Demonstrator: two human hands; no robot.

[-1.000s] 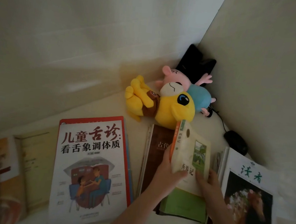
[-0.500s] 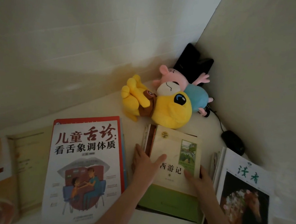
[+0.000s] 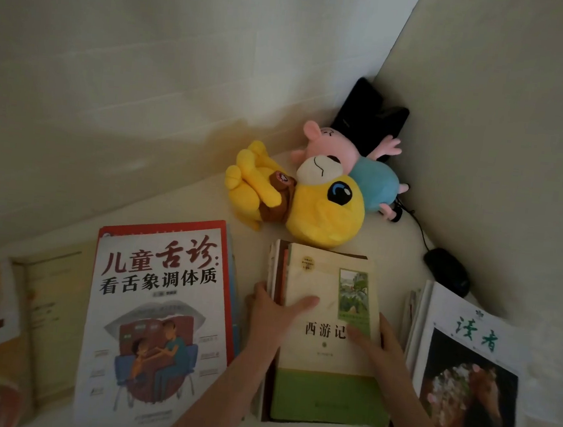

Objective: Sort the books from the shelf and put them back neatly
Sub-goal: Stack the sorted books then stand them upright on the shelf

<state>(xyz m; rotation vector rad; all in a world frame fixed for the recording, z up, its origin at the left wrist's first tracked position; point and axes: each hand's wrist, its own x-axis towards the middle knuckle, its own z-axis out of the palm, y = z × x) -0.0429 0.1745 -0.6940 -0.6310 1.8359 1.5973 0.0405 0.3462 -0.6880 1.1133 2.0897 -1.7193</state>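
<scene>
We press both hands flat, fingers spread, on the cream-and-green book [image 3: 326, 338] atop the centre stack: left hand [image 3: 272, 310] at its left edge, right hand [image 3: 381, 343] at its right.

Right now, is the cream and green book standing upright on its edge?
No, the cream and green book lies flat, cover up, on the middle stack, with the left hand and right hand resting on it.

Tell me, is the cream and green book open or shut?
Shut: the cream and green book lies flat, front cover up, on a stack.
</scene>
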